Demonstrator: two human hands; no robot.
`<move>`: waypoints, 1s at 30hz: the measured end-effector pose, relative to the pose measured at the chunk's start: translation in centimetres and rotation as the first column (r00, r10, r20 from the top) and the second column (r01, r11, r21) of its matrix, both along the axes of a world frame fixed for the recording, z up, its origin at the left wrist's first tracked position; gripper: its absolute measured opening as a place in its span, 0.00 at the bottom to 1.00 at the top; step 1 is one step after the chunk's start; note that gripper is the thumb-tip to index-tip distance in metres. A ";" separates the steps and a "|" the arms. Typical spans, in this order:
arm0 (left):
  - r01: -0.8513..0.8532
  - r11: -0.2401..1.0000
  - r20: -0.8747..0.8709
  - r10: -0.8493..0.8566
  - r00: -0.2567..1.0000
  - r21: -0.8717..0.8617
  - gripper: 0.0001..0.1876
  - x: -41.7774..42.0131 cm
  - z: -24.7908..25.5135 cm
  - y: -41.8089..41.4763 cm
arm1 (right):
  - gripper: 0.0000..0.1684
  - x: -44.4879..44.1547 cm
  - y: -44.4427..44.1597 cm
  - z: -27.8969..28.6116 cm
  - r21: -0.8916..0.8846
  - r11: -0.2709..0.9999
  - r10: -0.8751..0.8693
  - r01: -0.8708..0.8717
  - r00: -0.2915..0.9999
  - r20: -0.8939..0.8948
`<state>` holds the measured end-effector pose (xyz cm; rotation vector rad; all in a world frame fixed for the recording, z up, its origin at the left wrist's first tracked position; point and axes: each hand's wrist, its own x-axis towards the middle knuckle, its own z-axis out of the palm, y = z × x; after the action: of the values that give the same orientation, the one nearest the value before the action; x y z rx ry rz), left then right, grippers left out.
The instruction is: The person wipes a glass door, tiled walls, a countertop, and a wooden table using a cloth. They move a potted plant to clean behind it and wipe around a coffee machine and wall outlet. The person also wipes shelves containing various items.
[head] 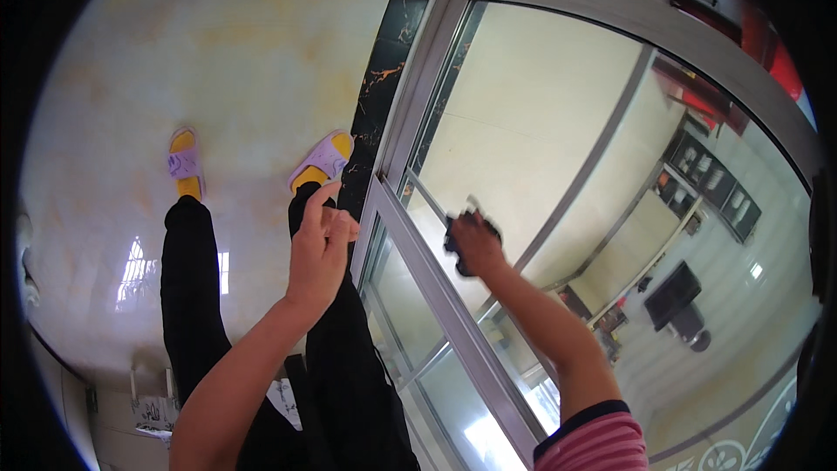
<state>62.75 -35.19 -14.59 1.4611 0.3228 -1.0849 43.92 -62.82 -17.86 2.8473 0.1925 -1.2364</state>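
Note:
My right hand (pixel 476 241) grips a dark crumpled cloth (pixel 451 245) against or just in front of the glass pane (pixel 523 111) of a sliding door; contact with the glass is hard to tell. The hand is slightly blurred. My left hand (pixel 317 255) is raised in front of my right leg, fingers loosely bent and apart, with nothing visible in it. Closest to it is the grey metal door frame (pixel 435 307), which it does not appear to touch. A grey bar (pixel 588 150) crosses the pane.
Below lies a glossy marbled tile floor (pixel 261 46), where I stand in purple slippers (pixel 185 160). A black stone threshold strip (pixel 386 59) borders the door track. Through or in the glass appear a dark monitor (pixel 673 294) and shelving (pixel 713 176). White carved furniture (pixel 153 409) stands behind at lower left.

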 end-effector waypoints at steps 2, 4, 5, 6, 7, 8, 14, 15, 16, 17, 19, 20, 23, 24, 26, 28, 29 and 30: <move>0.004 1.000 0.056 -0.003 0.998 -0.016 0.18 0.5 0.9 1.4 | 0.13 10.7 -1.1 1.4 -0.202 0.951 -0.275 0.234 0.939 -0.207; 0.022 1.000 0.032 -0.022 0.999 -0.008 0.17 1.4 1.5 2.1 | 0.17 16.1 -5.9 1.0 -0.316 0.947 -0.049 0.052 0.999 0.019; 0.028 1.000 0.016 -0.028 0.999 0.006 0.17 1.8 1.9 2.4 | 0.23 17.2 -8.2 0.5 -0.581 0.767 0.381 -0.271 0.922 0.073; 0.017 1.000 0.007 -0.017 1.000 0.015 0.17 2.0 2.0 2.9 | 0.25 18.1 -8.5 1.1 -0.592 0.757 0.413 -0.276 0.905 0.106; 0.003 1.000 0.023 -0.003 1.000 0.020 0.17 2.0 1.9 3.2 | 0.27 18.6 -8.4 1.6 -0.604 0.747 0.442 -0.279 0.887 0.137; -0.008 1.000 0.039 0.008 0.999 0.022 0.18 2.1 1.6 3.6 | 0.32 17.8 -7.0 1.8 -0.598 0.759 0.359 -0.259 0.932 0.052; -0.008 1.000 -0.013 0.007 1.000 -0.015 0.16 3.3 3.5 3.8 | 0.08 -2.2 2.6 4.6 -0.116 0.966 -0.255 0.231 0.926 -0.278; 0.048 0.999 0.014 -0.048 0.999 -0.025 0.16 4.4 4.8 4.0 | 0.12 -7.8 2.8 5.7 0.035 0.999 -0.019 0.022 0.996 -0.086; 0.056 0.998 0.039 -0.055 0.998 -0.021 0.16 5.3 5.4 4.4 | 0.12 -8.1 3.0 7.4 0.084 0.993 0.087 -0.081 0.994 -0.068; 0.066 0.997 0.066 -0.064 0.996 -0.028 0.16 6.1 6.0 4.8 | 0.12 -7.4 3.2 8.9 0.116 0.976 0.189 -0.183 0.981 -0.045; 0.091 0.995 0.101 -0.088 0.991 -0.028 0.15 8.5 7.0 5.9 | 0.10 -3.2 4.0 12.4 0.034 0.993 0.117 -0.112 0.924 -0.364; 0.102 0.994 0.124 -0.098 0.987 -0.027 0.15 9.8 7.7 6.2 | 0.10 -1.1 4.4 13.9 -0.010 0.997 0.063 -0.079 0.861 -0.505; 0.128 0.989 0.186 -0.111 0.976 -0.077 0.15 13.6 11.0 6.7 | 0.16 0.6 6.2 18.4 -0.283 0.868 -0.497 0.409 0.701 -0.511; 0.164 0.983 0.227 -0.142 0.964 -0.082 0.15 14.9 12.2 6.8 | 0.22 -0.5 6.5 19.6 -0.210 0.738 -0.665 0.641 0.641 -0.382; 0.233 0.966 0.291 -0.192 0.937 -0.112 0.15 17.2 14.5 6.7 | 0.32 0.3 7.9 22.1 -0.178 0.509 -0.839 0.842 0.440 -0.319; 0.309 0.942 0.340 -0.251 0.906 -0.130 0.15 19.5 17.1 6.6 | 0.29 0.4 10.4 23.5 0.027 0.273 -0.955 0.962 0.275 -0.115; 0.352 0.926 0.352 -0.287 0.891 -0.136 0.15 20.9 18.3 6.2 | 0.27 0.7 11.3 23.9 0.138 0.120 -0.989 0.983 0.130 -0.069; 0.403 0.906 0.396 -0.325 0.859 -0.130 0.16 22.3 19.6 5.7 | 0.21 0.9 12.6 24.1 0.246 -0.037 -0.998 0.969 -0.022 -0.064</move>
<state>85.05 -29.54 5.04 1.5317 -0.3442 -1.0761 44.82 -50.23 6.24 2.9513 -2.3733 -0.9145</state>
